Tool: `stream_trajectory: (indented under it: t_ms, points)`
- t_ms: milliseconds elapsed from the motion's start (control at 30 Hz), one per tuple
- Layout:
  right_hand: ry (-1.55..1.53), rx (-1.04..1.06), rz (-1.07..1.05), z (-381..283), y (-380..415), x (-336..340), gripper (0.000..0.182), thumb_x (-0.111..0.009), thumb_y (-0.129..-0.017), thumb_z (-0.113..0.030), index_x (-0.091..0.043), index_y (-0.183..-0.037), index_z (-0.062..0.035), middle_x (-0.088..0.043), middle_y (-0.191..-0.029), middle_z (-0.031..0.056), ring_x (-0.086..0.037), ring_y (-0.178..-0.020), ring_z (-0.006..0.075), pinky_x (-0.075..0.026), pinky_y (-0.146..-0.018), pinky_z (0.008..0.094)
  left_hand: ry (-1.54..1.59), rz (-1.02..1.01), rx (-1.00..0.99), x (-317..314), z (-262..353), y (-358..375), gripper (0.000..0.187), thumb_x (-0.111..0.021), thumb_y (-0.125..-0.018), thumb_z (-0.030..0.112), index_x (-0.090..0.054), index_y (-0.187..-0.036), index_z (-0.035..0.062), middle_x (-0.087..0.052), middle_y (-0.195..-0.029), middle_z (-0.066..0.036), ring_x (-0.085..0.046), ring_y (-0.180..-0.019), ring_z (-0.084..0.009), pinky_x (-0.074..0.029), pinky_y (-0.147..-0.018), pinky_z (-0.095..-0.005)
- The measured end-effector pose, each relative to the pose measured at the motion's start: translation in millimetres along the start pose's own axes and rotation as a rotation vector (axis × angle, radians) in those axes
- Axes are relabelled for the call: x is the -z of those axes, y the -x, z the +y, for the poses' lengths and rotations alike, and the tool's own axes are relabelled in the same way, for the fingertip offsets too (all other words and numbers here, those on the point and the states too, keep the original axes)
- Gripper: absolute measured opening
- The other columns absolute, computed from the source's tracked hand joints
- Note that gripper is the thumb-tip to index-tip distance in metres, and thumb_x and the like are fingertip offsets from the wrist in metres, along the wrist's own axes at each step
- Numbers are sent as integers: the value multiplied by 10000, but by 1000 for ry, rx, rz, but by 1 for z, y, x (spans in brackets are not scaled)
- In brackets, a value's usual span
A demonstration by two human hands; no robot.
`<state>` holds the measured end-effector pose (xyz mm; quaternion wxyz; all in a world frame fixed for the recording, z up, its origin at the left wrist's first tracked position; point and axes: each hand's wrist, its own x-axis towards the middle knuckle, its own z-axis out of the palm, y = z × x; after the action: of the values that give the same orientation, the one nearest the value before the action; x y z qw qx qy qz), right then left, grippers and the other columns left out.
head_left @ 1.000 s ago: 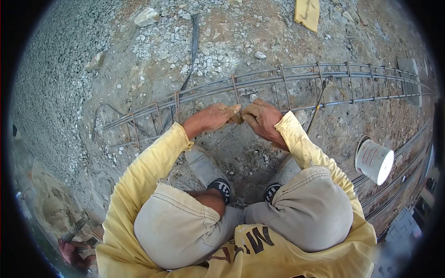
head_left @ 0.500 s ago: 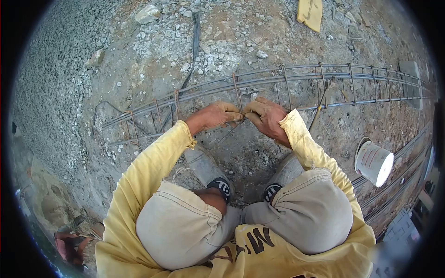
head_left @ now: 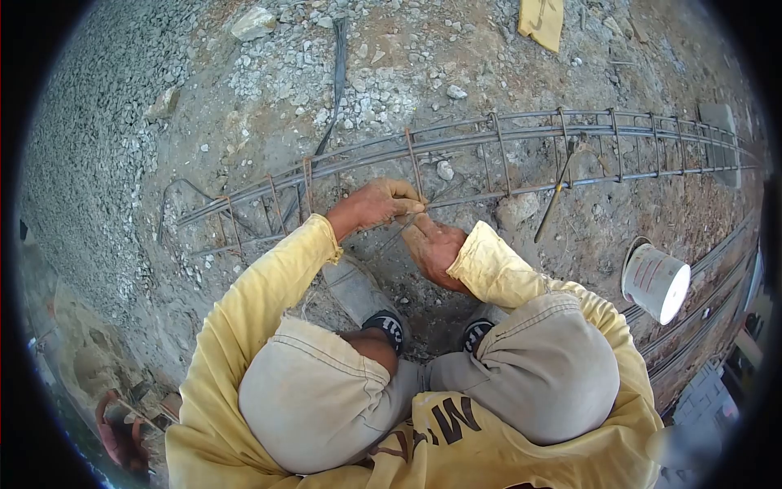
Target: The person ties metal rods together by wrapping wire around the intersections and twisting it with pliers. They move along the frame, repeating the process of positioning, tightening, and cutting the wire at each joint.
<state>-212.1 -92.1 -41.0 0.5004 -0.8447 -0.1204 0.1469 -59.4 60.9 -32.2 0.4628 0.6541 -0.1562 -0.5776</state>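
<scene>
A long rebar cage [head_left: 505,138] of steel bars and square stirrups runs across the ground in front of me. My left hand [head_left: 376,204] is closed, its thumb and fingers pinched at the lower corner of a rusty stirrup [head_left: 415,159], where it meets the near bar. Just below and right of that corner, my right hand [head_left: 438,251] has its fingertips pressed together, close to the left fingertips. Whatever lies between the right fingertips is too small to make out. A slim long-handled tool [head_left: 559,187] leans on the cage to the right.
A white bucket [head_left: 658,281] lies tipped on the right, near long bars [head_left: 709,306]. A grey block [head_left: 718,138] sits under the cage's far end. Gravel [head_left: 90,171] covers the left side. A dark strap [head_left: 338,73] and a yellow piece [head_left: 541,23] lie beyond. Another person [head_left: 122,436] is at lower left.
My right hand has moved down and left from the near bar, uncovering part of it and a stone. My left hand stays at the stirrup corner. The other person's posture has changed.
</scene>
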Motion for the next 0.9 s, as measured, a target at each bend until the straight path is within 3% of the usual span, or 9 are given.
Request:
stream_trajectory:
  t_ms: [67, 200, 300, 600, 700, 900]
  points:
    - [408, -14, 12, -22, 19, 2, 183, -632, -905, -139, -606, -1058, -42, -584, -1034, 140, -646, -821, 284, -526, -651, 387, 13, 13, -14, -3, 3, 0, 244, -707, -915, 238, -717, -1030, 23, -677, -880, -18, -576, -724, -109, -480, -647, -280]
    - [117, -99, 167, -47, -4, 21, 129, -661, -849, -48, -620, -970, -34, -608, -915, 173, -620, -798, 342, -514, -669, 423, -5, -6, -10, -3, 4, 2, 243, -716, -909, 238, -712, -1002, 14, -669, -856, -23, -571, -726, -111, -475, -655, -280]
    - [55, 41, 249, -54, -26, 62, 90, -661, -860, -49, -615, -934, -27, -609, -857, 170, -614, -809, 360, -505, -703, 440, -2, -40, -6, 3, -6, -5, 238, -719, -907, 240, -710, -992, 18, -662, -837, -21, -569, -728, -111, -474, -653, -281]
    - [275, -218, 395, -29, -4, 90, 102, -658, -877, -69, -584, -932, -25, -606, -881, 168, -614, -834, 372, -511, -723, 445, 54, -3, 9, -2, 5, 1, 228, -750, -893, 245, -716, -964, 32, -660, -848, -9, -571, -706, -109, -459, -622, -275]
    - [345, -404, 319, -39, 10, 83, 110, -631, -903, -87, -559, -955, -23, -600, -890, 163, -623, -834, 382, -526, -698, 458, 81, -6, 27, -2, 6, 1, 240, -753, -891, 248, -713, -969, 24, -663, -855, -12, -564, -686, -104, -448, -612, -270]
    - [309, -384, 142, -27, 29, 54, 121, -602, -931, -113, -540, -969, -16, -581, -928, 187, -626, -816, 405, -536, -665, 481, 63, -5, 45, -2, 0, -1, 242, -745, -898, 255, -705, -962, 24, -650, -831, -9, -547, -656, -94, -429, -594, -270]
